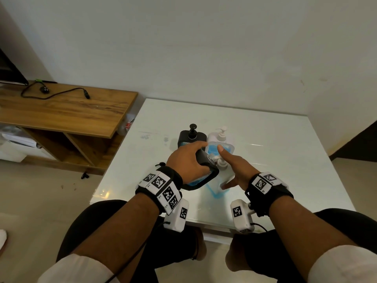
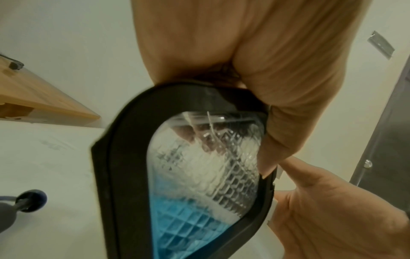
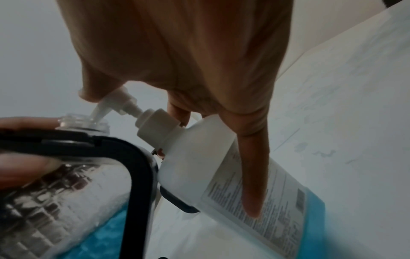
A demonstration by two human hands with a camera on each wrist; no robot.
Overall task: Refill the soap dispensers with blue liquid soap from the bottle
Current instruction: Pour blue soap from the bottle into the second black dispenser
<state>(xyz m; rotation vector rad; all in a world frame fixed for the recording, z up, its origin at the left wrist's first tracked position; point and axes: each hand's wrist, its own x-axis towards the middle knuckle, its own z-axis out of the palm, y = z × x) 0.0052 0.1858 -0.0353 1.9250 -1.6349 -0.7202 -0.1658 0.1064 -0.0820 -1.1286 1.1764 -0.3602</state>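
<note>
Left hand (image 1: pixel 188 160) grips tilted black-framed dispenser (image 2: pixel 199 175), neck open, some blue soap at its low end; right hand (image 1: pixel 234 168) clamps white bottle (image 3: pixel 221 166), thumb on pump (image 3: pixel 119 103), nozzle in dispenser neck. Both near the middle of the white table (image 1: pixel 275 160). Farther: black dispenser (image 1: pixel 189 135) left, white pump bottle (image 1: pixel 220 135) right, standing side by side.

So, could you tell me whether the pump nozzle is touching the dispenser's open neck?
Touching: in the right wrist view the nozzle dips into the dispenser's neck.
</note>
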